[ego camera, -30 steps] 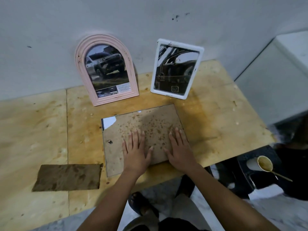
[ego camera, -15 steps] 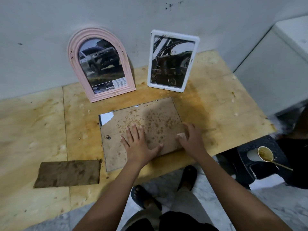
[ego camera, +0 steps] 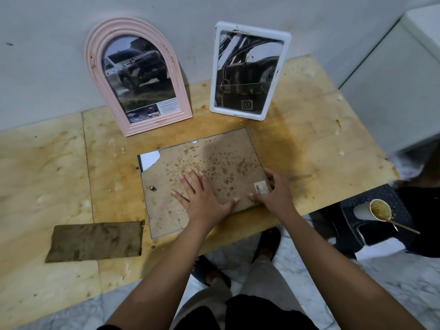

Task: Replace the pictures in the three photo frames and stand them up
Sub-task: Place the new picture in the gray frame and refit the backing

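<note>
Hands both on the face-down photo frame (ego camera: pixel 202 163), which lies flat at the near edge of the plywood table (ego camera: pixel 333 139). Left hand (ego camera: pixel 204 198) lies palm down on the spotted brown backing, fingers straight and spread, forearm reaching in from below. Right hand (ego camera: pixel 273 194) grips the frame's near right corner, thumb along the near edge and fingers curled over the right edge, just beside a barcode sticker (ego camera: pixel 260 188). Torn backing leaves bare glass (ego camera: pixel 148 160) at the far left corner; a hanger clip (ego camera: pixel 152 188) sits near the left edge. Behind, 2 frames stand against the wall: pink arched frame (ego camera: pixel 138 77) and white rectangular frame (ego camera: pixel 250 70), each with a car picture. Brown flat piece (ego camera: pixel 95 241) lies to the left. Cup with spoon (ego camera: pixel 379 208) on black stool (ego camera: pixel 357 225).
</note>
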The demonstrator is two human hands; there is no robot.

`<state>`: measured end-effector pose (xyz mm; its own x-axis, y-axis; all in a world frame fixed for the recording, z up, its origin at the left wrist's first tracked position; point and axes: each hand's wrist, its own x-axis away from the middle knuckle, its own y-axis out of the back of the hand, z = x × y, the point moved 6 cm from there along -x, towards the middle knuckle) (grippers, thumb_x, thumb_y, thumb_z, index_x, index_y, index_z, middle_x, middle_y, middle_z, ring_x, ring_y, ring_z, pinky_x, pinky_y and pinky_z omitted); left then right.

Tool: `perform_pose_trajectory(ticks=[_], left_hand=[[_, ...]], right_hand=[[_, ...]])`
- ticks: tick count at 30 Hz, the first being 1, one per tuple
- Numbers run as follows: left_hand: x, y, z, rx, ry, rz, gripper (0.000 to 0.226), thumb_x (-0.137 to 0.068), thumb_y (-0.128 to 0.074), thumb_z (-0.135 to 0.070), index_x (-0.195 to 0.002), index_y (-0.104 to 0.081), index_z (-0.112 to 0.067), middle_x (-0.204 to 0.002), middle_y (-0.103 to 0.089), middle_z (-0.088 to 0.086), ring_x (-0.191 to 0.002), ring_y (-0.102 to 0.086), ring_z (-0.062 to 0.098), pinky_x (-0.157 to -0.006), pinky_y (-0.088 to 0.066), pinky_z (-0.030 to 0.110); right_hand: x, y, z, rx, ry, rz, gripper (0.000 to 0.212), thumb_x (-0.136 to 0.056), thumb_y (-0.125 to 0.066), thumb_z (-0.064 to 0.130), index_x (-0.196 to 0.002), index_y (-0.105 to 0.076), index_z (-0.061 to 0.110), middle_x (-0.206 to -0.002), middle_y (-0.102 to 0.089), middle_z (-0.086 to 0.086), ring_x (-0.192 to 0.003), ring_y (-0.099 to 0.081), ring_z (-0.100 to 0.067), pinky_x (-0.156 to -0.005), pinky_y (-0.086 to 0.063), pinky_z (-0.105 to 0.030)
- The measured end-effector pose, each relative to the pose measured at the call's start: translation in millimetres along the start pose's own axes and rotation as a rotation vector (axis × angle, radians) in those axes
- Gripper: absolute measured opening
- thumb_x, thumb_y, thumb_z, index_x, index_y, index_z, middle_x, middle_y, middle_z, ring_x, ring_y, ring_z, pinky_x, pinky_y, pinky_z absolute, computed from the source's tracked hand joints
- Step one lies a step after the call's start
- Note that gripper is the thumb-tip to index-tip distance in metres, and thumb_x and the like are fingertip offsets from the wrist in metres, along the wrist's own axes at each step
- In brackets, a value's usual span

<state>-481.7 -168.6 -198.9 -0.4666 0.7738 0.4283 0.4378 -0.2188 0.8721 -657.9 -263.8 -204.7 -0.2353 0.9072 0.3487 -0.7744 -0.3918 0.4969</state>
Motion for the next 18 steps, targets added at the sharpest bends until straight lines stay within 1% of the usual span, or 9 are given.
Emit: perform_pose_trajectory(ticks=[4,6,8,9,11,14,16,18], left_hand=[[1,3,-1,-0.001,0.006,0.010,0.118,-0.068,-0.046,-0.082,-0.149,0.002,-0.010,-0.155,0.019,0.014,-0.139,0.024,0.039,-0.105,0.012,0.067],[-1,4,-4,0.024,0.020,0.046,0.119,-0.068,-0.051,-0.079,-0.148,0.002,-0.009,-0.155,0.019,0.015,-0.140,0.024,0.040,-0.105,0.011,0.067],[-3,6,-9,0.043,0.036,0.068,0.121,-0.069,-0.055,-0.075,-0.148,0.004,-0.005,-0.154,0.021,0.016,-0.140,0.025,0.037,-0.105,0.010,0.067],[-4,7,-11,0.046,0.034,0.070,0.122,-0.070,-0.056,-0.073,-0.148,0.006,-0.003,-0.153,0.023,0.017,-0.140,0.027,0.034,-0.107,0.010,0.066],[-6,6,-17,0.070,-0.001,0.062,0.123,-0.071,-0.056,-0.071,-0.146,0.012,-0.001,-0.153,0.027,0.016,-0.139,0.030,0.030,-0.110,0.012,0.063],[-4,2,-21,0.139,-0.048,0.049,0.129,-0.070,-0.052,-0.077,-0.143,0.023,-0.001,-0.151,0.033,0.012,-0.139,0.031,0.027,-0.108,0.018,0.056],[-2,-1,-21,0.122,-0.058,0.013,0.130,-0.069,-0.048,-0.080,-0.143,0.023,-0.001,-0.151,0.033,0.013,-0.139,0.031,0.029,-0.109,0.018,0.054],[0,-2,-19,0.110,-0.055,-0.032,0.129,-0.068,-0.045,-0.082,-0.144,0.022,-0.001,-0.152,0.030,0.013,-0.140,0.029,0.028,-0.110,0.019,0.051]], right_hand=[[-4,-1,1,0.023,-0.005,0.014,0.084,-0.061,-0.088,0.019,-0.132,-0.044,0.016,-0.126,-0.042,-0.003,-0.111,-0.046,-0.014,-0.092,-0.041,-0.025],[-4,-1,-3,0.022,-0.023,0.049,0.085,-0.060,-0.088,0.024,-0.133,-0.044,0.017,-0.128,-0.043,-0.003,-0.114,-0.048,-0.015,-0.095,-0.044,-0.029],[-4,2,-3,0.005,-0.043,0.109,0.085,-0.061,-0.087,0.026,-0.134,-0.044,0.017,-0.131,-0.045,-0.004,-0.118,-0.049,-0.018,-0.098,-0.046,-0.035],[-5,4,-4,-0.009,-0.058,0.135,0.082,-0.064,-0.086,0.024,-0.135,-0.044,0.017,-0.133,-0.045,-0.004,-0.119,-0.049,-0.019,-0.098,-0.046,-0.035],[-3,8,-1,-0.028,-0.075,0.160,0.071,-0.071,-0.081,0.016,-0.133,-0.047,0.015,-0.131,-0.048,-0.003,-0.117,-0.050,-0.018,-0.096,-0.047,-0.032],[1,13,2,-0.009,-0.058,0.051,0.059,-0.071,-0.080,0.013,-0.124,-0.055,0.011,-0.122,-0.058,-0.004,-0.110,-0.056,-0.018,-0.089,-0.048,-0.027],[6,14,3,0.000,-0.064,-0.017,0.054,-0.069,-0.082,0.013,-0.118,-0.058,0.010,-0.115,-0.061,-0.005,-0.102,-0.058,-0.015,-0.081,-0.047,-0.021],[8,14,1,-0.002,-0.089,-0.058,0.051,-0.068,-0.083,0.015,-0.114,-0.060,0.009,-0.111,-0.063,-0.005,-0.096,-0.058,-0.013,-0.077,-0.045,-0.019]])
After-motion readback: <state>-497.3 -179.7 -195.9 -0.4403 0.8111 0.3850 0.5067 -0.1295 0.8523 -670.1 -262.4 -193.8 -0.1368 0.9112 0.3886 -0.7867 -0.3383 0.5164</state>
